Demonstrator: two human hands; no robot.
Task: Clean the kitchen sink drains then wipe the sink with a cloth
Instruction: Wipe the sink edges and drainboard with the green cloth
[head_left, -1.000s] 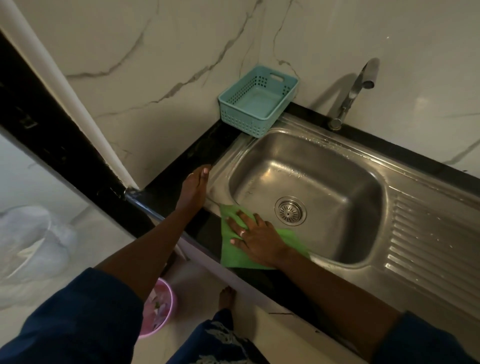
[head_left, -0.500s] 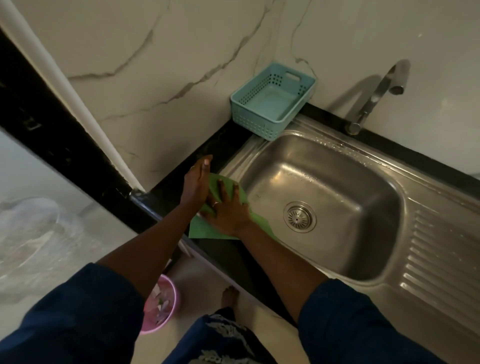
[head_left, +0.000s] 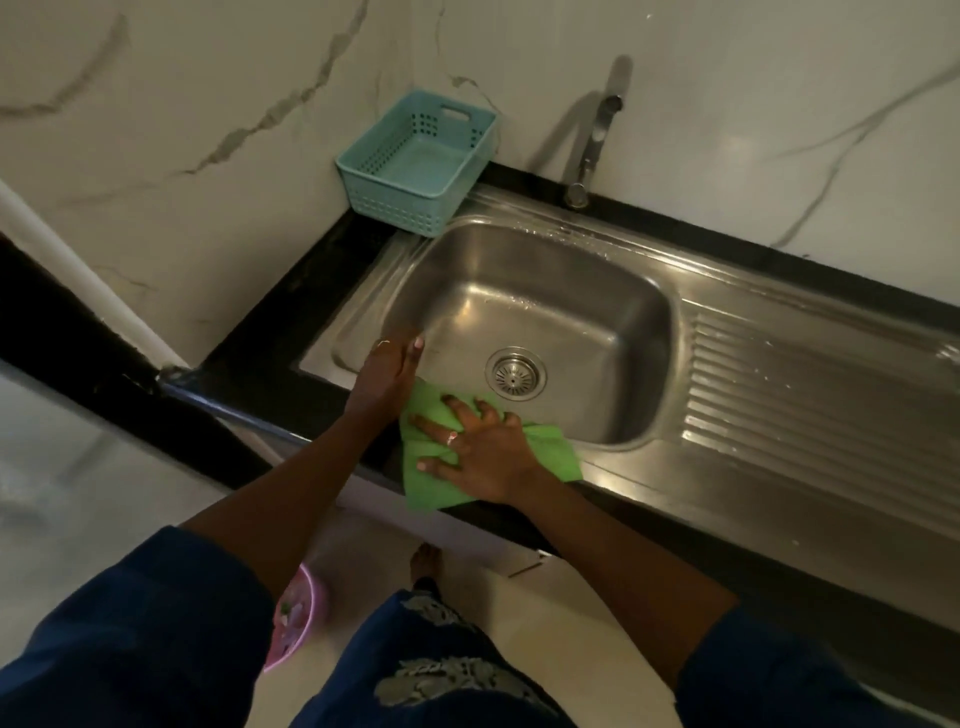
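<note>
A steel sink (head_left: 644, 291) with a round drain strainer (head_left: 515, 373) in its bowl is set into a black counter. A green cloth (head_left: 431, 483) lies over the sink's front rim, left of the drain. My right hand (head_left: 475, 449) presses flat on the cloth with fingers spread. My left hand (head_left: 387, 376) rests on the sink's front-left rim, fingers straight, right beside the cloth's left edge.
A teal plastic basket (head_left: 415, 161) stands at the back left corner against the marble wall. A steel tap (head_left: 592, 140) rises behind the bowl. A ribbed drainboard (head_left: 810, 405) lies to the right. A pink tub (head_left: 298, 623) sits on the floor below.
My right hand has slid the cloth rightward from the front-left corner of the rim to the front rim by the drain. My left hand stays at the left rim.
</note>
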